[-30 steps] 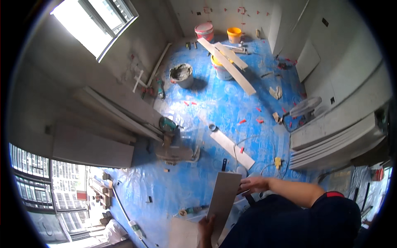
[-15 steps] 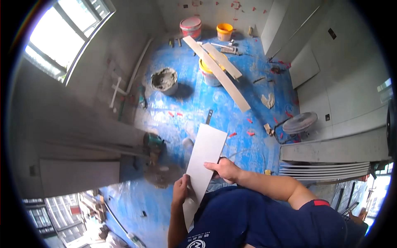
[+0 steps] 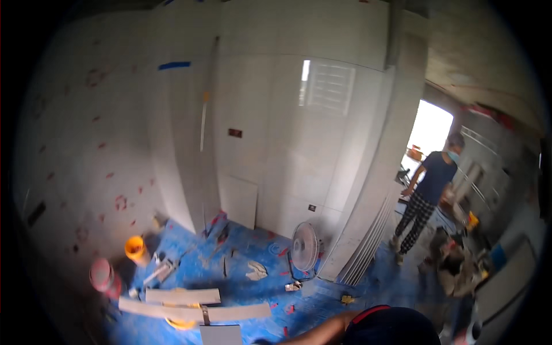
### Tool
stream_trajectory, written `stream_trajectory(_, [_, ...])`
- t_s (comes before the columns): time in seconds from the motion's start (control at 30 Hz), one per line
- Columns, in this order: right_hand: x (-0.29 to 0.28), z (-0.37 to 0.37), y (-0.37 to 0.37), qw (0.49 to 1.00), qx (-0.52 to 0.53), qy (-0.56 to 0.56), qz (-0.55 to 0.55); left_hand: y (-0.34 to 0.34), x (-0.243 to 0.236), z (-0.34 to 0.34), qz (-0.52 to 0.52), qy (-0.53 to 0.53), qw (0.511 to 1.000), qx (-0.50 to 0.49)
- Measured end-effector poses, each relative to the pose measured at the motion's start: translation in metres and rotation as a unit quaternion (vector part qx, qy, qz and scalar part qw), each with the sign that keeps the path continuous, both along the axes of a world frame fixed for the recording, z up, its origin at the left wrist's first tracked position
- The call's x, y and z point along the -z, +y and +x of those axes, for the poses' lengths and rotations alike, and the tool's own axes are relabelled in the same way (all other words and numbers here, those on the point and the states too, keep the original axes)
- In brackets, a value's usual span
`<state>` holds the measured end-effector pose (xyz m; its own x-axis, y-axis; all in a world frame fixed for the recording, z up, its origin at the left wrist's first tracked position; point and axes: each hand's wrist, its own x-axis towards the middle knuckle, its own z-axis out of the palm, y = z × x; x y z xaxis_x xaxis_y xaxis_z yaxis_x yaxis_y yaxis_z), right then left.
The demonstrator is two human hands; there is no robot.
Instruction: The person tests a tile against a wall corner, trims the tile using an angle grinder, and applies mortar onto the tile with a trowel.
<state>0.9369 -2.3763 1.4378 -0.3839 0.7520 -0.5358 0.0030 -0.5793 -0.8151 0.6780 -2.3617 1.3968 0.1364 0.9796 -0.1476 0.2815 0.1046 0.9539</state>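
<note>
The end of a white tile strip shows at the lower edge. My right forearm reaches in beside it, but the hand is below the picture, so its grip is hidden. My left hand is out of sight. Just beyond the strip, a short dark metal bar overlaps a long beige strip. That long strip and a shorter beige strip lie across a yellow-rimmed bucket.
An orange-yellow bucket and a pink bucket stand near the far-left wall. Right of centre are a standing fan, a crumpled glove and leaning white strips. Farther right, another person stands in a passage.
My view has swung up and to the right, bringing the wall and the other person into sight. Both hands and most of the tile strip have dropped out of the picture.
</note>
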Motion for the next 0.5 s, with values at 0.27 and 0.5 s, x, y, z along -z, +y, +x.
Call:
stream_trajectory(0.27, [-0.061,0.111,0.351,0.927,0.311,0.199,-0.064,0.441,-0.055,0.110,0.080,0.271,0.920,0.272])
stream_trajectory(0.5, [-0.154,0.099,0.614,0.970,0.182,0.135,-0.092,0.712,-0.141,0.149,0.093,0.326,0.889,0.307])
